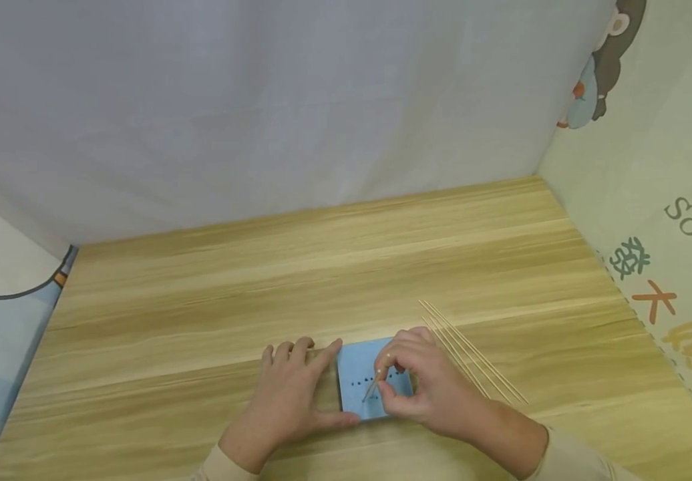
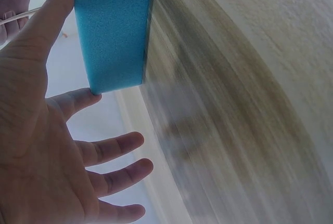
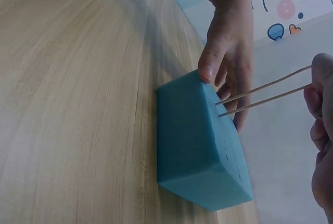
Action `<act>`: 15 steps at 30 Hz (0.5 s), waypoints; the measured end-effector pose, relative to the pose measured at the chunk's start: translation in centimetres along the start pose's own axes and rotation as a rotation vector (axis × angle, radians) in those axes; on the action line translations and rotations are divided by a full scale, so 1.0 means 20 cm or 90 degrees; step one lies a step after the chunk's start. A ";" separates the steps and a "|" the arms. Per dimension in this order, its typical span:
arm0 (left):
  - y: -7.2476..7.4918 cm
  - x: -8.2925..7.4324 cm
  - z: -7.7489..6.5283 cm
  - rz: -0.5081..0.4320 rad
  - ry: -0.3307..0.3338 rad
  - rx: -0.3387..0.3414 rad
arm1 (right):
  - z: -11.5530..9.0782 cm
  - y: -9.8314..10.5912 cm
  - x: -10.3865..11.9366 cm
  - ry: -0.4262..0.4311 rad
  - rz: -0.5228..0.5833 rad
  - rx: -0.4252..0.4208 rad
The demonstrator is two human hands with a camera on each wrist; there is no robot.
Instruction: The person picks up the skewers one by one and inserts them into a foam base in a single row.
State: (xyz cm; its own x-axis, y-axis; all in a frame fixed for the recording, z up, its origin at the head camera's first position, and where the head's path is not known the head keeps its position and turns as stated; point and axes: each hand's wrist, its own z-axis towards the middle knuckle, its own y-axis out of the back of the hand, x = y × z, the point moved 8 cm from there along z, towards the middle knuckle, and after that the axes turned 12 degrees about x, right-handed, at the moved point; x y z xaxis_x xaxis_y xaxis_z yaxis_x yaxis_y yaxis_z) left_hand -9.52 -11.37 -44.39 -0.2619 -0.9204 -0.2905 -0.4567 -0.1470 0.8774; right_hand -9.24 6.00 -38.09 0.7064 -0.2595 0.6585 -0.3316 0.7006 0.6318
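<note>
A blue foam block sits on the table with rows of small dark holes in its top. My left hand holds the block's left side, thumb at the near corner and index fingertip at the far corner; the other fingers spread beyond it. Above the block, my right hand pinches two thin wooden skewers between thumb and fingers. Their lower ends meet the holed face close to my left thumb, set slightly apart. In the left wrist view, a tall side of the foam block shows between thumb and index finger.
Several more wooden skewers lie loosely side by side on the table, right of the block and partly behind my right hand. A pale curtain borders the table's far edge, and a printed wall stands at the right.
</note>
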 end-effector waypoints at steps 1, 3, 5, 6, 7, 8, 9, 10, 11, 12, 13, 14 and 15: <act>0.00 0.00 0.00 0.000 0.001 0.002 | 0.00 0.00 0.00 0.005 -0.001 -0.001; 0.00 0.00 0.00 0.000 0.002 0.004 | 0.00 0.00 0.00 0.008 -0.005 0.001; -0.01 0.01 0.00 0.000 0.002 0.005 | -0.01 0.01 0.01 0.007 -0.014 0.006; -0.01 0.01 0.00 -0.002 0.002 0.007 | -0.01 0.01 0.00 0.002 -0.017 0.009; -0.01 0.01 0.00 -0.004 0.002 0.007 | -0.02 0.02 0.00 -0.004 -0.020 0.010; -0.02 0.01 0.00 -0.006 0.003 0.008 | -0.04 0.04 -0.01 -0.016 -0.022 0.012; -0.02 0.01 0.00 -0.009 0.004 0.009 | -0.05 0.06 -0.01 -0.025 -0.023 0.011; -0.02 0.02 0.00 -0.012 0.006 0.010 | -0.08 0.09 -0.02 -0.033 -0.028 0.006; -0.02 0.02 0.00 -0.015 0.007 0.009 | -0.10 0.12 -0.03 -0.038 -0.030 0.001; -0.02 0.02 0.00 -0.017 0.008 0.008 | -0.13 0.15 -0.04 -0.054 -0.031 -0.003; -0.02 0.02 0.00 -0.018 0.009 0.008 | -0.17 0.19 -0.05 -0.068 -0.036 -0.012; -0.02 0.02 0.00 -0.019 0.010 0.008 | -0.20 0.23 -0.06 -0.082 -0.041 -0.021; -0.02 0.02 0.00 -0.021 0.010 0.008 | -0.24 0.28 -0.07 -0.096 -0.047 -0.034</act>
State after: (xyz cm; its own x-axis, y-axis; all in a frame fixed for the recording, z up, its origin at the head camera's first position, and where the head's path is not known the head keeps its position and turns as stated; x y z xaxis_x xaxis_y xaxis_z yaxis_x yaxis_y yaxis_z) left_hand -9.46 -11.64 -44.79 -0.2328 -0.9207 -0.3132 -0.4752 -0.1733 0.8626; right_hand -9.07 13.46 -37.53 0.6248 -0.4054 0.6673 -0.2451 0.7096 0.6606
